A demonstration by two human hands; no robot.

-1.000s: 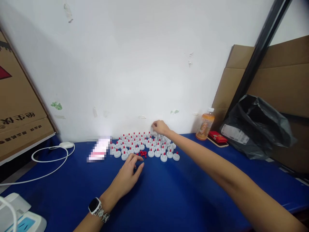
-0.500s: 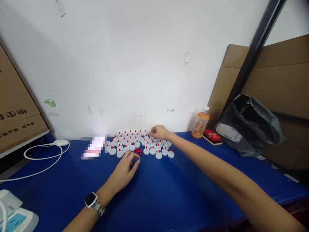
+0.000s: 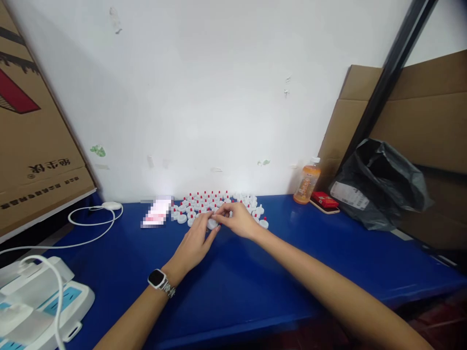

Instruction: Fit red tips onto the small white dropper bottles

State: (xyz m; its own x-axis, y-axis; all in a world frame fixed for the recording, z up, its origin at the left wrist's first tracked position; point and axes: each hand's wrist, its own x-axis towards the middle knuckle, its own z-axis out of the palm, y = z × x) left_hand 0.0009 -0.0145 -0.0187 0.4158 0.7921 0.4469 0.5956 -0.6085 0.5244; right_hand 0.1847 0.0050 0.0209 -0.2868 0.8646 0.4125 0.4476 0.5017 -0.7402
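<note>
cardboard box [image 3: 32,146] | mirrored Chinese print, unreadable | bottle [image 3: 307,184] label: perhaps too blurred

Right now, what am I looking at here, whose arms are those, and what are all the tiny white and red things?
A person wears a camera on the head, so you see their own two arms from above. The left hand, with a watch on its wrist, and the right hand meet over a blue table. Together they pinch one white cap. Behind lie many white caps with red tips. Farther right stand an orange drink bottle and a black bag.
</note>
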